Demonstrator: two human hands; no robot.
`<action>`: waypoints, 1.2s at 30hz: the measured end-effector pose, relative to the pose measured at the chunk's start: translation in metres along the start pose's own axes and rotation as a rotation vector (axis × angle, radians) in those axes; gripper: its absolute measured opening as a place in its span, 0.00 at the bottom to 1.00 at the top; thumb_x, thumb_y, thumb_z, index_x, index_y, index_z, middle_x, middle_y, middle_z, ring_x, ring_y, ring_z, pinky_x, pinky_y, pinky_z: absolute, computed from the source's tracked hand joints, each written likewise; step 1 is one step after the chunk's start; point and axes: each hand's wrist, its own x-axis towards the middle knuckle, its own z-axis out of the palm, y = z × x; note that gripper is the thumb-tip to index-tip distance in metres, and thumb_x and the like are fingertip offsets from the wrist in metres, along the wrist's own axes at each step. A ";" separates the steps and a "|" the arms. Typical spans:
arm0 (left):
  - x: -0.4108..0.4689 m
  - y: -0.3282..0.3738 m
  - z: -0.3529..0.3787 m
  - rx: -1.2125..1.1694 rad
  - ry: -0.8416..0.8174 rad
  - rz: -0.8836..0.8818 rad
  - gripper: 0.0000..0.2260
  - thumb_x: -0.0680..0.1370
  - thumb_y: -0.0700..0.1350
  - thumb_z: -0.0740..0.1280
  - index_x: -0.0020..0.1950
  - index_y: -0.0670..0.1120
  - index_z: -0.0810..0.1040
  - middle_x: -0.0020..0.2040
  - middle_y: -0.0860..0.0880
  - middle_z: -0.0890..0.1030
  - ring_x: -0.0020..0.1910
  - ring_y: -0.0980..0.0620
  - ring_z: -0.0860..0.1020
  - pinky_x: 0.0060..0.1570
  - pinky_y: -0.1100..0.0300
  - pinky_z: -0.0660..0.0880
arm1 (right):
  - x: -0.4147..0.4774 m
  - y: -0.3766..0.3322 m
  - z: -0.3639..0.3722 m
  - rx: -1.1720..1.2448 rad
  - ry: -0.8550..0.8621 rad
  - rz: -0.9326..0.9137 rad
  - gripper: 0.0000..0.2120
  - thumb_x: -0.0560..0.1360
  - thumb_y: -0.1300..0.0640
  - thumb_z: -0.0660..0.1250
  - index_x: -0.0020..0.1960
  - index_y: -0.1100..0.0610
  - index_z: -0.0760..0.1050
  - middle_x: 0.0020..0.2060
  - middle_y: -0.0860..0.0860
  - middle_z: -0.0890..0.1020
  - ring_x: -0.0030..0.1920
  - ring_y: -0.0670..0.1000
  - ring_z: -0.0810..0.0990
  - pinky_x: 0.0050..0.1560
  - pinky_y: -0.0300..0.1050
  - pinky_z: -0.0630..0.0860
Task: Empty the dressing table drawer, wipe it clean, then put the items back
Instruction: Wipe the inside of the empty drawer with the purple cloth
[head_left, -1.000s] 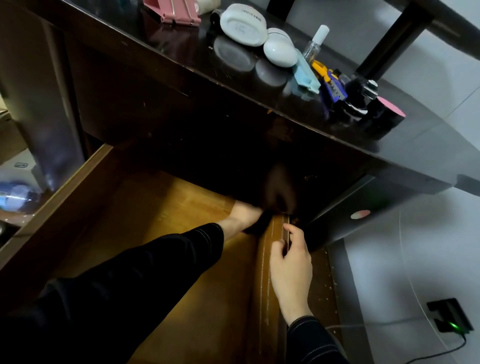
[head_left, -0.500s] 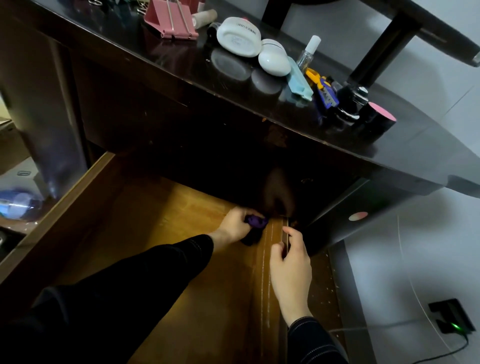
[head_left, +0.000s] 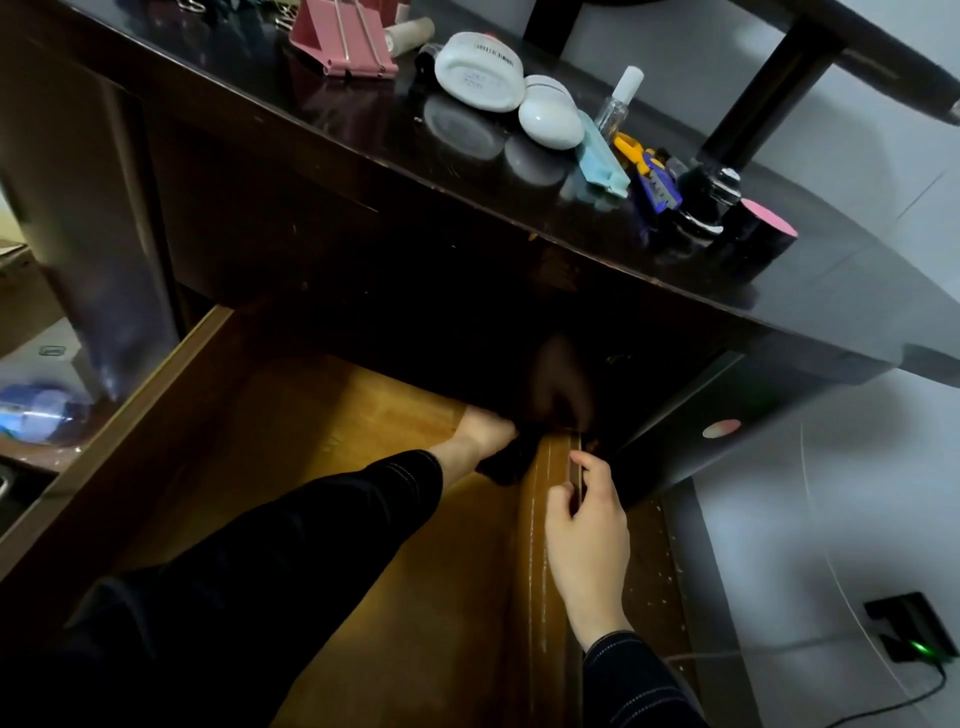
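Observation:
The wooden drawer (head_left: 171, 395) is pulled out, and its orange-brown floor is bare. My left hand (head_left: 480, 434) reaches deep into the drawer's far right corner and presses a dark purple cloth (head_left: 506, 462) against the floor; its fingers are hidden in the shadow under the tabletop. My right hand (head_left: 587, 530) holds the top edge of the drawer's right side wall (head_left: 545, 571), fingers curled over it. The removed items lie on the black dressing table top (head_left: 322, 130): a pink binder clip (head_left: 340, 39), white containers (head_left: 480, 73), a small spray bottle (head_left: 618, 98), and a pink-lidded black jar (head_left: 761, 228).
The table's dark front panel overhangs the drawer's rear. A black post (head_left: 763, 83) stands on the table at the right. On the grey floor to the right sits a power adapter with a green light (head_left: 914, 631) and its cable. A blue bottle (head_left: 36, 413) lies far left.
My left hand pushed the cloth back into the shadowed far corner after it had come slightly forward half a second ago. My right hand stays on the side wall.

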 end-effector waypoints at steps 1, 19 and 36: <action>-0.002 0.005 0.003 -0.101 0.026 0.002 0.10 0.78 0.35 0.67 0.39 0.48 0.73 0.37 0.52 0.76 0.41 0.51 0.76 0.36 0.65 0.74 | 0.000 0.000 0.000 -0.003 0.003 0.000 0.17 0.82 0.55 0.61 0.70 0.48 0.69 0.57 0.46 0.78 0.43 0.40 0.78 0.40 0.38 0.78; -0.019 0.008 0.012 -0.226 0.013 0.067 0.07 0.77 0.33 0.68 0.44 0.44 0.79 0.42 0.49 0.80 0.41 0.53 0.77 0.38 0.65 0.77 | -0.001 -0.001 0.000 -0.005 0.002 0.006 0.18 0.82 0.55 0.61 0.70 0.48 0.69 0.58 0.46 0.78 0.43 0.34 0.74 0.40 0.32 0.71; -0.022 -0.007 0.006 -0.260 -0.015 0.017 0.12 0.75 0.28 0.66 0.47 0.44 0.82 0.44 0.49 0.83 0.44 0.51 0.81 0.43 0.62 0.78 | 0.000 0.000 0.001 -0.006 -0.007 0.010 0.18 0.82 0.55 0.62 0.71 0.47 0.69 0.61 0.47 0.78 0.43 0.33 0.73 0.39 0.29 0.69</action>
